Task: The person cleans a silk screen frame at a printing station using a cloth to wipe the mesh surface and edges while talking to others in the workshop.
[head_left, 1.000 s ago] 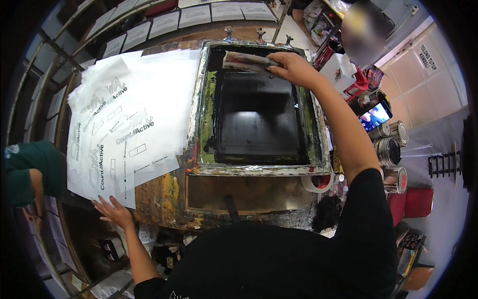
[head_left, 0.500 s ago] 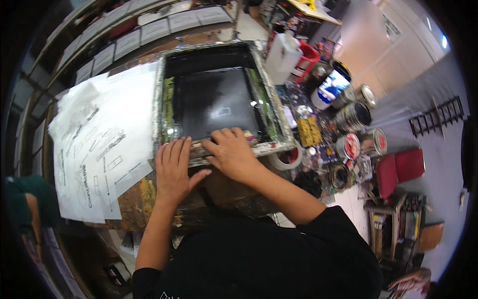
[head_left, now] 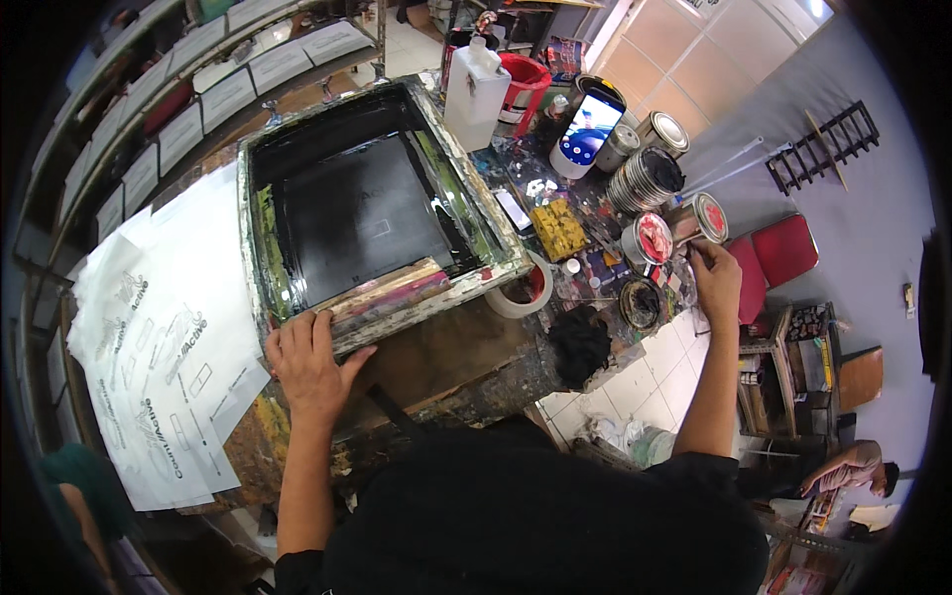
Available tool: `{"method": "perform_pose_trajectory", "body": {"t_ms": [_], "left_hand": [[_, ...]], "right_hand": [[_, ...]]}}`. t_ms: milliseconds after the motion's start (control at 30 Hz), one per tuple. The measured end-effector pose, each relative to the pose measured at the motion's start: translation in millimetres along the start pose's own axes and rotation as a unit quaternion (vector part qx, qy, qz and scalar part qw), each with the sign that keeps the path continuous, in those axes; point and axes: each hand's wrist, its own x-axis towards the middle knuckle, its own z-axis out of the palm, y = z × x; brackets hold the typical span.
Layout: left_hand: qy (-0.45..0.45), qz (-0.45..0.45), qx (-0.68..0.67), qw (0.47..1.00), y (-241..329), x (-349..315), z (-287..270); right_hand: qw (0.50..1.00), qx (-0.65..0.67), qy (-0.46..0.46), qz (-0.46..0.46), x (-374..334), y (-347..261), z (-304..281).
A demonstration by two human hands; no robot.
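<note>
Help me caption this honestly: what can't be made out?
All head view:
What the right hand touches, if anything: hidden behind it.
Below the screen frame: covered by it.
Green-clad person: partly cut off at picture edge.
Finest print on white sheets: too small.

On the paint-spattered counter (head_left: 511, 171), a white plastic jug (head_left: 472, 104) stands just beside a red bucket (head_left: 526, 84), while a phone (head_left: 592, 129) with its display lit stands tilted beyond a yellow block (head_left: 558, 228). A white tape roll (head_left: 511, 308) lies near a bundled black cloth (head_left: 580, 349). Farther off, 1 red chair (head_left: 786, 248) stands below a black ladder-shaped rack (head_left: 823, 149) on the grey wall (head_left: 873, 228).
</note>
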Motion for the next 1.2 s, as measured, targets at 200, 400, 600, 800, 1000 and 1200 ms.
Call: {"method": "perform_pose_trajectory", "body": {"t_ms": [200, 400, 600, 800, 1000, 1200], "left_hand": [[-0.012, -0.022, -0.001, 1.0, 2, -2, -1], [-0.029, -0.02, 0.006, 0.999, 0, -1, -3], [-0.048, -0.044, -0.053, 0.996, -17, -15, 2], [-0.012, 0.004, -0.015, 1.0, -19, -26, 26], [0.039, 0.004, 0.014, 0.999, -9, -27, 29], [-0.021, -0.009, 0.017, 1.0, -6, -20, 35]], "right_hand": [[0.974, -0.165, -0.151, -0.024, -43, 55, 38], [0.966, -0.235, -0.094, -0.054, -65, 76, 88], [0.944, -0.32, -0.052, -0.055, -50, 130, 120], [0.958, -0.244, -0.131, -0.076, -44, 58, 91], [0.966, -0.15, -0.108, -0.181, -28, -49, 35], [0.975, 0.005, -0.028, -0.22, 8, -146, 48]]}}
